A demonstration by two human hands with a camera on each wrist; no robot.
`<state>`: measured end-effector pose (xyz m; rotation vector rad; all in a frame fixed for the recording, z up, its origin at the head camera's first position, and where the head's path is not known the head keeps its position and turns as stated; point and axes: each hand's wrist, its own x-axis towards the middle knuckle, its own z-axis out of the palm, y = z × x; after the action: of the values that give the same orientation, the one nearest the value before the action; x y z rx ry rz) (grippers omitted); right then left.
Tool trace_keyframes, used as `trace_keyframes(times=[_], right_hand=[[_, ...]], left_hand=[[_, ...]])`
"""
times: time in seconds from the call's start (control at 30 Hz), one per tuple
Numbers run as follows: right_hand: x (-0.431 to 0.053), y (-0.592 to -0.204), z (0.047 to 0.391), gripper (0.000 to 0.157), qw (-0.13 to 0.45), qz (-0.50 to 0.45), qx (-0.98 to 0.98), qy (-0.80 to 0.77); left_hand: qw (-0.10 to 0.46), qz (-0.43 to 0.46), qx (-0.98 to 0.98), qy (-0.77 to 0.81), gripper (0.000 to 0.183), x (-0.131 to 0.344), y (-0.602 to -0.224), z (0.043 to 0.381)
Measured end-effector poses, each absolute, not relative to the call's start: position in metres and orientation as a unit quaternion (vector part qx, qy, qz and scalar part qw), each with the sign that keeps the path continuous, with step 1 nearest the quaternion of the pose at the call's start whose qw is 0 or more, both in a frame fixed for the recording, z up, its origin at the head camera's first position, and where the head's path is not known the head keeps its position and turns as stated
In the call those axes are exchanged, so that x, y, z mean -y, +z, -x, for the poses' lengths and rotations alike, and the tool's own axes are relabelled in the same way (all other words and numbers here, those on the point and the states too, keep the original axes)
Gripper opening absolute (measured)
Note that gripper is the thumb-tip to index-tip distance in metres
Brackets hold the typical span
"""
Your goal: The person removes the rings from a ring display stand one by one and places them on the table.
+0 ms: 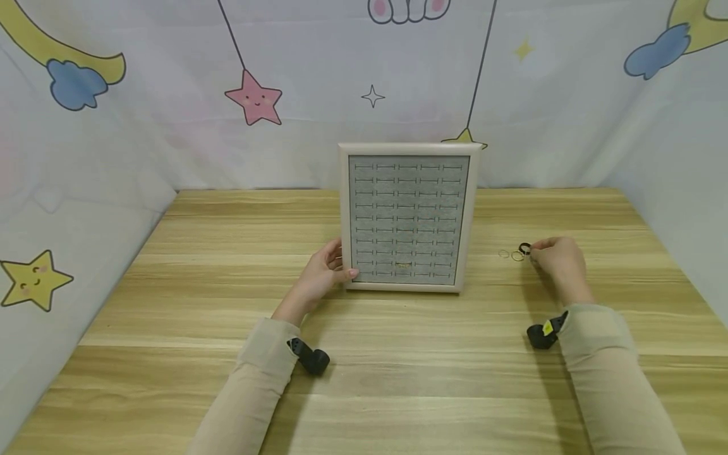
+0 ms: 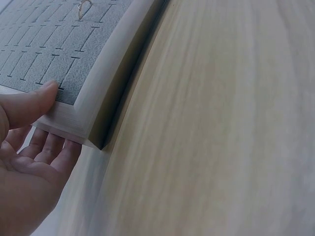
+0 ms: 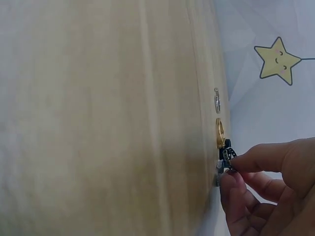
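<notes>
A framed ring display board (image 1: 406, 287) with a grey slotted pad stands upright on the table. My left hand (image 1: 320, 273) grips its lower left edge, thumb on the front and the other fingers behind. One gold-coloured ring (image 1: 403, 265) sits in a slot near the bottom. To the right, my right hand (image 1: 561, 260) pinches a small patterned ring (image 3: 228, 156) between thumb and index finger, low over the table. Beside those fingertips lie a black ring (image 1: 521, 246), a gold ring (image 3: 220, 132) and a silvery ring (image 3: 217, 101).
The wood-grain table (image 1: 398, 366) runs back to a white cloth backdrop (image 1: 318, 50) printed with stars and moons, close behind the board. Cloth also hangs along both sides. A small black camera sits on each wrist.
</notes>
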<state>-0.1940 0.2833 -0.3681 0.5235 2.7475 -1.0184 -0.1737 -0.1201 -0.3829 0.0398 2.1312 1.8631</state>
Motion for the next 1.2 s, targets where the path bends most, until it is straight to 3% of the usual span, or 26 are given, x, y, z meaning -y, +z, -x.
trace_keyframes(times=[1.2], right_hand=[[-0.275,-0.36,0.193,0.032,0.047,-0.147,-0.951,-0.267]], left_hand=[[0.157,-0.014,-0.749,0.643,0.075,0.12,-0.383,0.174]])
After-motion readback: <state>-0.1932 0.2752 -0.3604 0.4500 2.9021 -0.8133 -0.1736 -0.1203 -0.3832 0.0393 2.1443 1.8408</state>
